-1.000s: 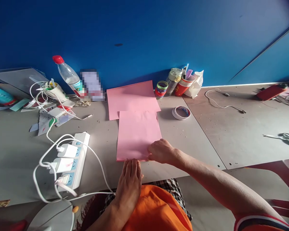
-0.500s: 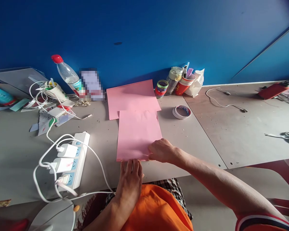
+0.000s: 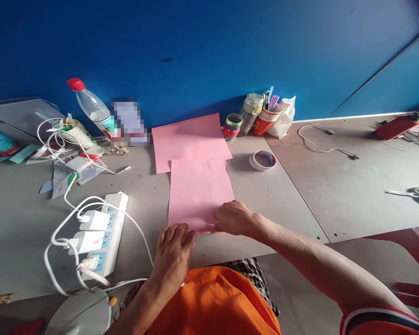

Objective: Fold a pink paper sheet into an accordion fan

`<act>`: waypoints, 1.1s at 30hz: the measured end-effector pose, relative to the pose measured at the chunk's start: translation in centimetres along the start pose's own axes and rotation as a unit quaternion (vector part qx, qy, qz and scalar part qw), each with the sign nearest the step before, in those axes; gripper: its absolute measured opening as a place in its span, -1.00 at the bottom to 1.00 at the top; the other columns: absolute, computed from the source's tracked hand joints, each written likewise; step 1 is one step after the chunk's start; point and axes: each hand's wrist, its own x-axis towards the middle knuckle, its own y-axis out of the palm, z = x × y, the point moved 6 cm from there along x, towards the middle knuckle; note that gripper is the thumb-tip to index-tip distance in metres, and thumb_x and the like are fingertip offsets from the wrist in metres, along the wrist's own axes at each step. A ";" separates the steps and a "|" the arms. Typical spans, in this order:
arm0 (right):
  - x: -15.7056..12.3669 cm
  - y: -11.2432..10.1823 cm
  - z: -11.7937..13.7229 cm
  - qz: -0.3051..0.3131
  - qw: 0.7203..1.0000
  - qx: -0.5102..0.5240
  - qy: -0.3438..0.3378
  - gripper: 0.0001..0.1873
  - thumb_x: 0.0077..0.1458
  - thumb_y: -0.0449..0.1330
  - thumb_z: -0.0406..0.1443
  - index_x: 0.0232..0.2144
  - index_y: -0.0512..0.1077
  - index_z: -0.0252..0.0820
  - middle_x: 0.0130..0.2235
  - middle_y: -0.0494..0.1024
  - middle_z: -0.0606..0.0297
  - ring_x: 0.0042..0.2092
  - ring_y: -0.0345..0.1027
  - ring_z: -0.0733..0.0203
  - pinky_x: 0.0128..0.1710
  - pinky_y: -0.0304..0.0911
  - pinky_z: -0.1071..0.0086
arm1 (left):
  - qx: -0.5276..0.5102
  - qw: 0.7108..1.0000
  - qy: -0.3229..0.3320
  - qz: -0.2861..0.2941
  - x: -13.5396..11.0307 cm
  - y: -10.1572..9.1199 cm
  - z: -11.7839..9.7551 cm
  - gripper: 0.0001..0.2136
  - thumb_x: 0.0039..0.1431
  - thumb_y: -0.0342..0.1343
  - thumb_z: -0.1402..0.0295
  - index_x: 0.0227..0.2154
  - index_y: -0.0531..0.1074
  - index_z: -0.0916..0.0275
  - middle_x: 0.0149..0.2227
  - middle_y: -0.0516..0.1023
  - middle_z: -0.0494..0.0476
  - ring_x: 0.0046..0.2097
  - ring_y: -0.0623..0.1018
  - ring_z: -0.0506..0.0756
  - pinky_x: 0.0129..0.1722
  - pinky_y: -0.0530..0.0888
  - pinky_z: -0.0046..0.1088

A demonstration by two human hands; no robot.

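A pink sheet of paper [image 3: 199, 190] lies flat on the grey table [image 3: 300, 200] in front of me, overlapping a second pink sheet [image 3: 188, 139] behind it. My right hand [image 3: 234, 217] presses on the near right corner of the front sheet, fingers curled down onto it. My left hand [image 3: 174, 246] is at the sheet's near left edge, its fingers bent over the paper's border and touching it.
A white power strip [image 3: 103, 232] with chargers and cables lies to the left. A roll of tape [image 3: 262, 161] sits right of the paper. Cups and jars [image 3: 261, 118] and a bottle [image 3: 91, 107] stand by the blue wall. Scissors [image 3: 414, 194] lie far right.
My left hand has slid left along the near edge of the front sheet, and its fingers went from lying flat to curling. My right hand has stayed in place.
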 end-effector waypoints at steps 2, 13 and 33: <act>-0.1 -0.1 0.0 -0.002 1.000 -0.001 -0.002 -0.69 0.13 0.13 -0.10 -0.33 0.52 -0.21 -0.35 0.58 0.16 -0.28 0.46 0.13 -0.38 0.18 0.42 | -0.043 0.999 -0.020 0.002 0.2 -0.2 1.6 -0.76 0.24 -0.08 0.51 -0.12 0.41 0.19 -0.11 0.47 0.18 -0.07 0.42 0.14 0.00 0.31 -0.24; -0.2 -0.2 0.0 -0.006 1.000 0.005 -0.001 -0.68 0.13 0.14 -0.09 -0.33 0.52 -0.22 -0.34 0.58 0.16 -0.29 0.46 0.12 -0.39 0.20 0.41 | -0.066 0.989 -0.058 0.120 1.9 -0.1 4.0 -0.81 0.25 -0.05 0.43 -0.34 0.47 0.18 -0.32 0.50 0.08 -0.22 0.43 0.11 -0.16 0.29 -0.32; 0.0 0.0 0.0 0.002 1.000 -0.001 -0.004 -0.66 0.15 0.12 -0.06 -0.29 0.53 -0.20 -0.30 0.60 0.16 -0.25 0.48 0.09 -0.35 0.23 0.40 | -0.027 0.989 -0.050 0.137 1.8 0.3 3.5 -0.80 0.25 -0.10 0.48 -0.39 0.41 0.20 -0.35 0.46 0.08 -0.24 0.44 0.14 -0.17 0.25 -0.26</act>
